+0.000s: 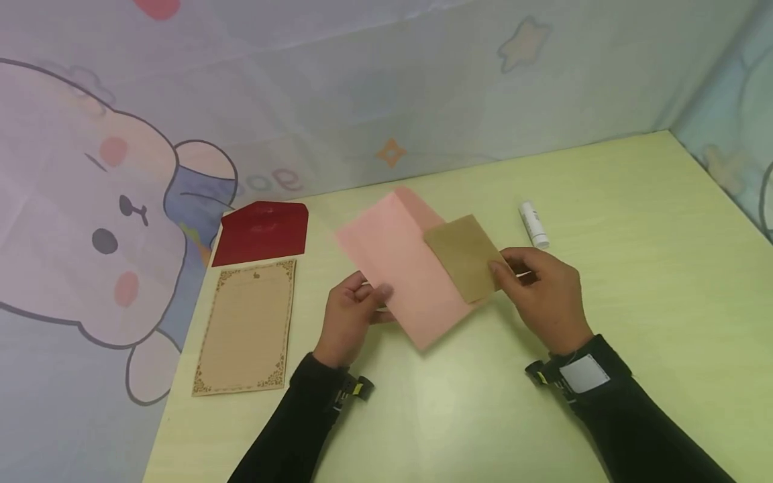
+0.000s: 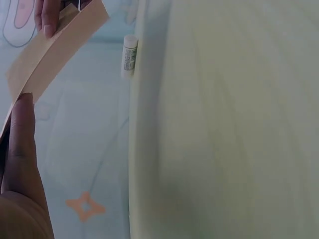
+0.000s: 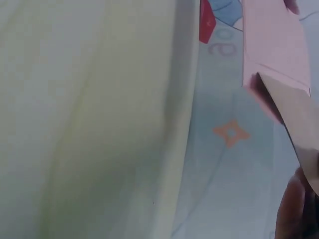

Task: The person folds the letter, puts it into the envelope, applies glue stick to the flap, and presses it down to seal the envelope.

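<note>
Over the table, my left hand pinches the lower left edge of a pink envelope, thumb on its face. The envelope is tilted, and its flap stands open toward the upper right. A folded tan sheet of paper is pinched by its right edge between the thumb and fingers of my right hand. This paper overlaps the envelope's right side by the flap. In the right wrist view the near end of the folded paper meets the mouth of the envelope; whether it is inside cannot be told.
At the left of the pale yellow table lie a red envelope and, below it, a tan letter sheet with an ornate border. A white glue stick lies beyond my right hand. A printed cloth hangs behind.
</note>
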The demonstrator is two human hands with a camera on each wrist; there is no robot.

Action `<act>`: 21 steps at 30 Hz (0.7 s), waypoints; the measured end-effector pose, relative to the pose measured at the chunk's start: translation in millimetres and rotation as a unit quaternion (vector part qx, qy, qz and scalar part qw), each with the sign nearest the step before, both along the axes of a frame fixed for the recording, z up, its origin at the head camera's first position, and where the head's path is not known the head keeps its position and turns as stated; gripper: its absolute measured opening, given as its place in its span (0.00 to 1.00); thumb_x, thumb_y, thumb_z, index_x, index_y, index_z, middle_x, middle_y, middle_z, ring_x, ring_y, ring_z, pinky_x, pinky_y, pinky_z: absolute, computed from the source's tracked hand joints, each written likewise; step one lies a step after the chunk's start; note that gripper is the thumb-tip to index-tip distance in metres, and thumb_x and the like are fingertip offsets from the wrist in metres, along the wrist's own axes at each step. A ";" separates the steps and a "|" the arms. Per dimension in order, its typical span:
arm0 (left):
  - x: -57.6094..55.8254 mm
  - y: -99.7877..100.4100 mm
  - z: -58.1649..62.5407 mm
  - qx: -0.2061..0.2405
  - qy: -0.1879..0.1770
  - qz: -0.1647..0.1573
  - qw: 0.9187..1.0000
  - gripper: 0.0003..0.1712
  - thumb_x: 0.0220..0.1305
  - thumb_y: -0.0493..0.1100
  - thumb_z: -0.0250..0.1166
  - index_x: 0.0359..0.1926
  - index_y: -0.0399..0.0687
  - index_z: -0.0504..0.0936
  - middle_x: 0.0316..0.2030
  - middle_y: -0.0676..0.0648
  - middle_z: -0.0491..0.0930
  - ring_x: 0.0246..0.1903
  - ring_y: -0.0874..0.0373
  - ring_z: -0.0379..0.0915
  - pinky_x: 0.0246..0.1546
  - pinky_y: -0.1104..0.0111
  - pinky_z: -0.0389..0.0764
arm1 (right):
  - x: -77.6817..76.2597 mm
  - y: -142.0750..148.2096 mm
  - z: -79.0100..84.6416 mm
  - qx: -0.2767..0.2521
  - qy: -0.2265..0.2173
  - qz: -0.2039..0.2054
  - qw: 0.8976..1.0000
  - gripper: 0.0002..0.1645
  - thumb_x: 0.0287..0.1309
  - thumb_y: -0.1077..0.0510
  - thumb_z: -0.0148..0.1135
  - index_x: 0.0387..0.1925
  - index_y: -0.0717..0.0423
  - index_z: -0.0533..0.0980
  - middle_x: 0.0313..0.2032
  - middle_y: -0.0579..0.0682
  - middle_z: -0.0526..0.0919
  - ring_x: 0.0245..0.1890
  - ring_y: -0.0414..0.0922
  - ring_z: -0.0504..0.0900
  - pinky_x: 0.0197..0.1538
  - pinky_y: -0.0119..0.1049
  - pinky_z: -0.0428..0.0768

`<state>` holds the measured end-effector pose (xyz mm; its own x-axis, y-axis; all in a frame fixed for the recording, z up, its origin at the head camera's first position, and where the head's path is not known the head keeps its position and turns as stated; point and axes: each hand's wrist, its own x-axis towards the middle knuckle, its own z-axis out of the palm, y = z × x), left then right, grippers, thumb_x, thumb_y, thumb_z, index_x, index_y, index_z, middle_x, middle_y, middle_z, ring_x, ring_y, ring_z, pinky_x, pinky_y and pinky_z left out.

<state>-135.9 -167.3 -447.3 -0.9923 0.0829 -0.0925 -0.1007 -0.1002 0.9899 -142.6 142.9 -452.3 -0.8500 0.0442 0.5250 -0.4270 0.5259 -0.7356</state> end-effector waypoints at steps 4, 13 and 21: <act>2.2 3.1 1.7 -0.003 0.002 -0.005 1.000 0.20 0.79 0.29 0.67 0.68 0.33 0.83 0.38 0.56 0.95 0.39 0.61 0.95 0.40 0.62 0.97 | 2.8 -4.5 -0.5 0.025 0.019 -0.005 0.999 0.08 0.68 0.64 0.81 0.46 0.57 0.92 0.33 0.49 0.93 0.35 0.19 0.78 0.40 0.10 0.76; 5.1 5.4 0.9 -0.002 -0.004 0.005 1.000 0.22 0.80 0.27 0.64 0.70 0.36 0.82 0.47 0.47 0.95 0.43 0.58 0.95 0.42 0.58 0.98 | 9.4 -8.8 -0.5 0.067 0.000 0.011 0.998 0.10 0.68 0.61 0.82 0.48 0.55 0.90 0.35 0.50 0.97 0.31 0.47 0.95 0.39 0.13 0.77; 4.4 5.4 1.8 -0.002 0.005 -0.001 1.000 0.25 0.79 0.25 0.64 0.73 0.36 0.80 0.48 0.46 0.95 0.44 0.59 0.95 0.42 0.58 0.98 | 10.7 -10.3 3.0 0.067 -0.039 0.051 0.996 0.12 0.75 0.61 0.75 0.56 0.59 0.85 0.39 0.56 0.97 0.28 0.47 0.95 0.36 0.30 0.85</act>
<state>-131.5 -162.0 -445.5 -0.9931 0.0839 -0.0824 -0.0904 -0.0968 0.9912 -131.9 132.7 -449.3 -0.8850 -0.1110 0.4522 -0.4276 0.5779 -0.6951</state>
